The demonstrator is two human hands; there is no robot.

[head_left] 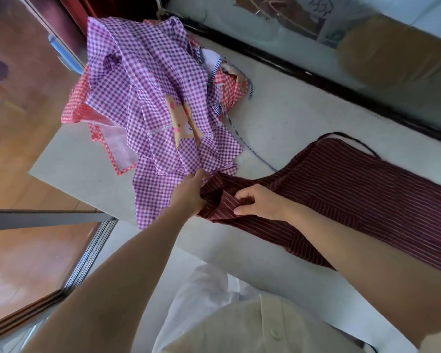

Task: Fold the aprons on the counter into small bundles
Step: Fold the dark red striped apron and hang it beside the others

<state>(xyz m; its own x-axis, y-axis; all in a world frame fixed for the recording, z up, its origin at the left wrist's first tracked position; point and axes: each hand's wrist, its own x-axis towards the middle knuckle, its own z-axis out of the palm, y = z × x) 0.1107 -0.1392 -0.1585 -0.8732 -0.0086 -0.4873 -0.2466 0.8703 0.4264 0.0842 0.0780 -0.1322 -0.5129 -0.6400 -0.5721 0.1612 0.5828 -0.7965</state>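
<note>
A dark maroon striped cloth apron [354, 189] lies flat on the pale worktop [278, 118], its long axis stretching rightward away from both hands. The right hand [260, 202] pinches a fold at its left end; the left hand [189, 192], touching a heaped purple gingham apron [148, 98], grips the bunched corner just beside it

Left hand [189, 193], right hand [259, 203] gripping striped apron [367, 192] (maroon), counter [290, 115]

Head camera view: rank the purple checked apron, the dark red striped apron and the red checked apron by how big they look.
1-2. purple checked apron and dark red striped apron: alike, too close to rank; the striped one runs past the frame edge.
3. red checked apron: smallest, mostly hidden under the purple one.
</note>
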